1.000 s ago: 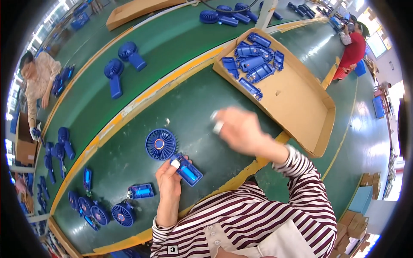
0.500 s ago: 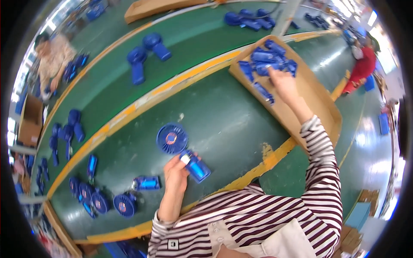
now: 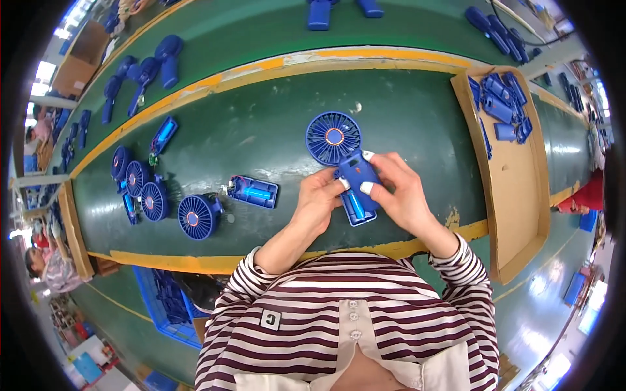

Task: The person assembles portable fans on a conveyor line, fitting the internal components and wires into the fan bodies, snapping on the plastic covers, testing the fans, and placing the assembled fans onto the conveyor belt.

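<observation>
- Handle shell (image 3: 366, 216) with battery (image 3: 353, 204), over the worktop (image 3: 274, 124), just beside the fan head (image 3: 333, 136).
- Left hand (image 3: 315, 199): fingers pinching the shell's left side.
- Right hand (image 3: 401, 194): fingers narrowly parted, gripping the blue cover (image 3: 358, 172) partly over it.

The cover (image 3: 360, 172) (plain blue) partly hides the battery (image 3: 355, 206).

Head fisheye, facing downward, rim seemingly blurred

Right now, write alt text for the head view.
A person's left fingers hold an open blue case containing a blue cylinder; the right fingers hold a blue cover over part of it. Beyond lies a round fan head on a green table; at right, a cardboard tray holds blue parts.
</observation>
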`<state>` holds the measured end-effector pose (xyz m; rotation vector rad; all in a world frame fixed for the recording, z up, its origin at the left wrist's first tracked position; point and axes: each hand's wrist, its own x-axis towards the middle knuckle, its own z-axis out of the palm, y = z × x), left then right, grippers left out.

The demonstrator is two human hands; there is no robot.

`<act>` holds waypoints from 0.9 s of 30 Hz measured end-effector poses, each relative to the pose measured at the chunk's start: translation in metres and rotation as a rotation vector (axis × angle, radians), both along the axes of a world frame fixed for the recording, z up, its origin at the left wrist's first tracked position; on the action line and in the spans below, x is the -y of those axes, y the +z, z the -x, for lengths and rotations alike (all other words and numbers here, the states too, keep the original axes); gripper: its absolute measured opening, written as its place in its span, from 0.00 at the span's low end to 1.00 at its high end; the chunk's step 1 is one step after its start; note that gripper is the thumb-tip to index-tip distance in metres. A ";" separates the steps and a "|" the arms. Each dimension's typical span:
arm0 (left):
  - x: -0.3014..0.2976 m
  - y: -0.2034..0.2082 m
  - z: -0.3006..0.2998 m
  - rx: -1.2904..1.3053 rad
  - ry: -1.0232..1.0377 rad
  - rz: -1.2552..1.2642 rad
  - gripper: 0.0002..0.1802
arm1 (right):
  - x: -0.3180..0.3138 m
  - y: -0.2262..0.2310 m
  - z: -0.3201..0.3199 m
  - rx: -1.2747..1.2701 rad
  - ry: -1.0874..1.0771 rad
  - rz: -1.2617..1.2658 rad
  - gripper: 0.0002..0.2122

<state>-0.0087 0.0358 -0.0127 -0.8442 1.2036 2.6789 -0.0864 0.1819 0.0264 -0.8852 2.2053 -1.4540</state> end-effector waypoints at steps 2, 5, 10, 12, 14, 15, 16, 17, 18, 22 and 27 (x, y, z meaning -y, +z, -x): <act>0.000 -0.002 -0.005 -0.017 0.027 -0.017 0.14 | 0.001 -0.002 -0.013 -0.254 0.012 -0.089 0.22; -0.001 -0.003 -0.007 0.004 0.009 -0.019 0.14 | 0.008 0.011 -0.026 -0.344 0.021 -0.286 0.23; -0.003 0.003 -0.004 0.021 0.029 -0.049 0.13 | 0.010 0.015 -0.026 -0.566 -0.102 -0.331 0.23; -0.002 0.000 -0.005 0.031 0.016 -0.041 0.12 | 0.009 0.022 -0.026 -0.577 -0.173 -0.349 0.22; -0.002 -0.001 -0.004 0.030 0.016 -0.045 0.12 | 0.005 0.027 -0.028 -0.593 -0.174 -0.392 0.22; -0.001 0.000 -0.003 0.030 0.012 -0.044 0.12 | 0.005 0.029 -0.029 -0.591 -0.144 -0.407 0.21; -0.001 0.001 -0.002 0.031 0.011 -0.047 0.12 | 0.004 0.030 -0.032 -0.589 -0.119 -0.422 0.21; 0.001 0.004 -0.001 0.042 0.032 -0.087 0.13 | 0.004 0.028 -0.033 -0.597 -0.094 -0.425 0.21; 0.002 0.006 -0.001 0.053 0.055 -0.127 0.15 | 0.006 0.026 -0.034 -0.594 -0.077 -0.422 0.21; -0.001 0.011 -0.002 0.020 0.106 -0.182 0.20 | 0.012 0.018 -0.035 -0.597 -0.038 -0.391 0.22; 0.001 0.010 -0.003 0.012 0.064 -0.164 0.22 | 0.018 0.012 -0.035 -0.609 -0.013 -0.383 0.22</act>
